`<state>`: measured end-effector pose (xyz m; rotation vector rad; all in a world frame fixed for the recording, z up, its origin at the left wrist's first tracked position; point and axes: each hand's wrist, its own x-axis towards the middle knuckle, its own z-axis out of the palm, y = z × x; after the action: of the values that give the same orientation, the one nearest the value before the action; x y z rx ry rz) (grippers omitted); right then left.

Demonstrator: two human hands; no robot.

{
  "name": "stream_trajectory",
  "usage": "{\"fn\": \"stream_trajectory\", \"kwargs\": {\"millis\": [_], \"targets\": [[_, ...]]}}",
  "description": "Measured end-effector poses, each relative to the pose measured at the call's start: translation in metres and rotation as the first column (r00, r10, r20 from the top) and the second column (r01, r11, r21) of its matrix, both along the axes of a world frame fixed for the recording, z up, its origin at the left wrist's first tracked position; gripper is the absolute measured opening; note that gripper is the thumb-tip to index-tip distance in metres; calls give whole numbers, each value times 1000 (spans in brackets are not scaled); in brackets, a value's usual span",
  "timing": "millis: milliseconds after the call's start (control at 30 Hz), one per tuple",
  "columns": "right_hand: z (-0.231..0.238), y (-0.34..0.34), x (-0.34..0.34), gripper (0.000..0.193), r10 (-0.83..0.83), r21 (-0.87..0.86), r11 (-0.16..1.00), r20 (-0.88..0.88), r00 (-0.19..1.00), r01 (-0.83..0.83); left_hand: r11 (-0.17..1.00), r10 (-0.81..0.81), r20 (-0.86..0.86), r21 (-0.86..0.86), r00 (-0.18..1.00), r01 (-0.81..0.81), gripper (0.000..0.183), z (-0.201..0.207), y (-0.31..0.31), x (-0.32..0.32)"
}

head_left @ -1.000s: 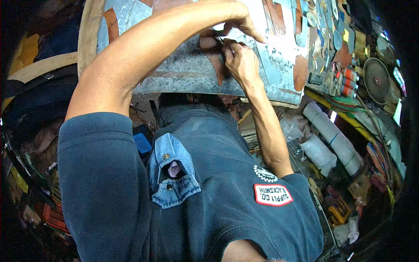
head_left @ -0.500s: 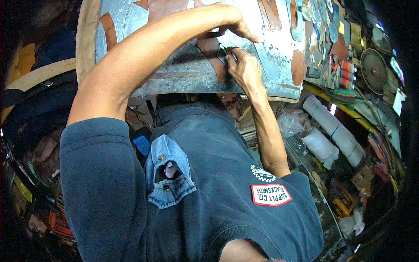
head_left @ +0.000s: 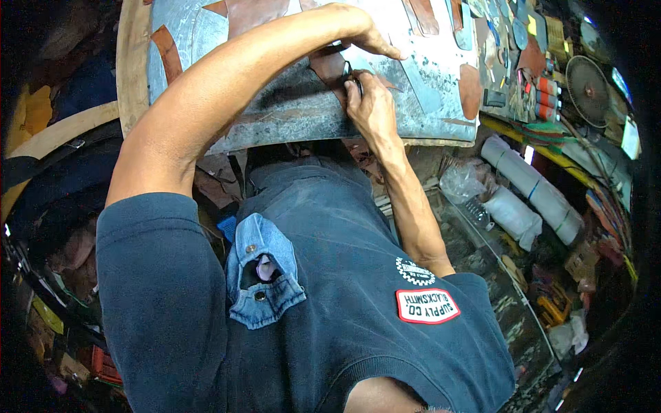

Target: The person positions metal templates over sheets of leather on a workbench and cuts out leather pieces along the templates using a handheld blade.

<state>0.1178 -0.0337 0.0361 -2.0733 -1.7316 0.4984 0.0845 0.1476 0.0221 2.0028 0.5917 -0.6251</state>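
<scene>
A brown leather piece (head_left: 326, 65) lies on the metal-topped table (head_left: 275, 127), partly under my hands. My left hand (head_left: 368, 36) reaches across above it, fingers stretched out to the right; its thumb side is mostly hidden. My right hand (head_left: 372, 103) is closed around a small, slim dark tool (head_left: 347, 69), whose tip meets the leather's right edge. The tool's exact kind cannot be made out. A thin pointed sliver of brown leather shows just right of my right hand's fingers.
Other brown leather pieces lie around the table: a curved strip (head_left: 166, 54) at left, a rounded piece (head_left: 470, 91) at right. Beyond the right edge are a fan (head_left: 587, 91), orange-and-dark containers (head_left: 547, 98) and hanging patterns. Wrapped rolls (head_left: 533, 186) lie lower right.
My right hand has shifted left with the tool along the leather and now covers the leather's narrow lower end. My left hand stays in nearly the same place.
</scene>
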Motion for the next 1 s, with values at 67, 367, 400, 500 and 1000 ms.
{"fn": "stream_trajectory", "kwargs": {"millis": [67,367,400,500,1000], "targets": [[-2,-1,-7,20,-75,37,996,-44,996,77,1000,-7,7,23,1000,7,97,14,0,-9],[2,-5,-17,23,-142,-33,990,-69,987,140,996,-45,1,72,999,45,93,28,3,-27],[3,-6,-18,24,-154,-42,988,-85,984,151,997,-45,-1,68,999,45,93,25,2,-27],[4,-11,-19,28,-142,-33,990,-121,982,139,998,-36,-4,54,999,37,93,16,1,-23],[-2,-21,-8,29,-74,-53,996,-141,987,67,999,30,-26,-12,999,-30,95,-28,4,2]]}}
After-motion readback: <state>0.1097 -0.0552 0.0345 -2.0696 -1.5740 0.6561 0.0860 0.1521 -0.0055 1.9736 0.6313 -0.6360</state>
